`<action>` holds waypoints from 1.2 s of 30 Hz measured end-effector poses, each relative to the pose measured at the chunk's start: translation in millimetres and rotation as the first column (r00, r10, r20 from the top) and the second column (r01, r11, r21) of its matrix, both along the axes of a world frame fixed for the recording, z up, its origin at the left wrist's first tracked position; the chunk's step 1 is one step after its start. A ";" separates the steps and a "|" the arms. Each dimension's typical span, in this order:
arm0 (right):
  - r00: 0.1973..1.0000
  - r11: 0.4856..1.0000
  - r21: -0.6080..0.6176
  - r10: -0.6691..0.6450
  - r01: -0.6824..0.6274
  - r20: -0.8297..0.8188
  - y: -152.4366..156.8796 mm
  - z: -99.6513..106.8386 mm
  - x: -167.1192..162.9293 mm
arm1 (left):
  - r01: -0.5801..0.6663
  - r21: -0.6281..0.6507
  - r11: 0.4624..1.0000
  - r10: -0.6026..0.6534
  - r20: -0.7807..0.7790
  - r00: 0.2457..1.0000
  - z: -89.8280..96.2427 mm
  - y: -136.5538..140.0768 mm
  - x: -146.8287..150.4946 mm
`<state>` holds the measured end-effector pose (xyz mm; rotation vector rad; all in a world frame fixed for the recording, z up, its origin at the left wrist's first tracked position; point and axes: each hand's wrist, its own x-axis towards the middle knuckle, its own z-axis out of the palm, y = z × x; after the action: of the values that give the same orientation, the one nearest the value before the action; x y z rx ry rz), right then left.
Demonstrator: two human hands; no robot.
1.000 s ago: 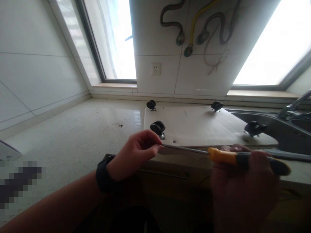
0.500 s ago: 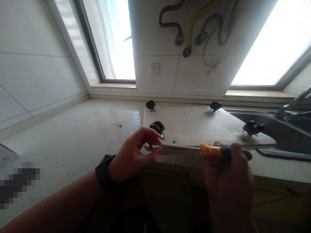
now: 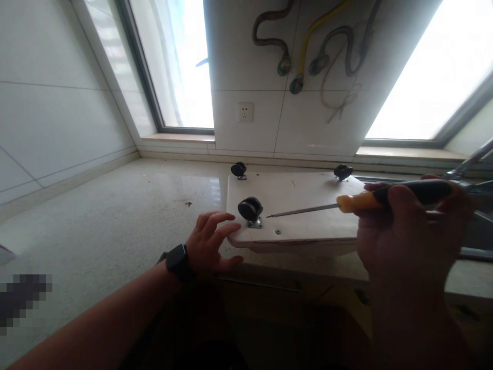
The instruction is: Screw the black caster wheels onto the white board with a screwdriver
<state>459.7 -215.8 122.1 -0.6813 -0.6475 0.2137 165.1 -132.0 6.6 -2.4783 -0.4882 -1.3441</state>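
A white panel (image 3: pixel 304 198) lies on the counter with black casters on its upper face. My left hand (image 3: pixel 213 239) is at its front left corner, fingers apart and nothing held. Beside those fingers stands the nearest caster (image 3: pixel 250 208), on a metal plate (image 3: pixel 254 223) with screw holes. In my right hand (image 3: pixel 408 231) is a screwdriver (image 3: pixel 354 202) with a yellow and black handle. Its tip points left, just above the panel and a little right of that plate. A small round metal fitting (image 3: pixel 278 232) sits near the panel's front edge.
Two casters, one at the back left (image 3: pixel 239 168) and one at the back right (image 3: pixel 342 172), stand up from the panel. A sink (image 3: pixel 479 226) with a faucet (image 3: pixel 468 167) is on the right. Hoses (image 3: pixel 304 46) and a socket (image 3: pixel 245 112) are on the tiled wall.
The screwdriver has moved up and right, its tip now away from my left fingers. My left hand has gone from pinching by the tip to spread fingers, lower and to the left.
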 end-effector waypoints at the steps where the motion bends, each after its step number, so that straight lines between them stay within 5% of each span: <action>1: 0.997 1.000 0.003 0.001 -0.002 0.076 3.5 4.3 1.2 | 0.000 0.004 1.000 0.000 -0.022 1.000 0.1 0.0 1.2; 7: 0.844 0.999 0.052 -0.031 0.004 0.535 24.8 19.7 4.6 | 0.000 -0.051 0.999 -0.005 -0.103 0.995 3.7 -3.3 6.5; 23: 0.845 0.970 -0.119 0.244 -0.213 0.476 50.4 24.5 -8.1 | -0.021 -0.126 0.992 0.015 -0.050 0.999 -2.9 -11.8 16.1; 28: 0.708 0.970 -0.077 0.222 -0.231 0.671 47.5 28.2 -8.2 | -0.053 -0.203 0.978 0.080 0.126 0.989 -18.4 -15.1 19.8; 32: 0.623 0.969 -0.107 0.225 -0.221 0.750 45.3 35.9 -14.6 | 0.041 -0.458 0.888 0.114 0.306 0.945 -32.5 -14.6 22.5; 36: 0.548 0.948 -0.202 0.308 -0.246 0.778 45.6 46.1 -22.0 | 0.172 -0.748 0.640 0.194 0.375 0.907 -29.7 -14.3 24.5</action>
<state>437.7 -170.2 168.1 -0.7280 -1.6599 0.2160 189.6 -146.3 -23.1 -2.7386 -1.4654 -2.0062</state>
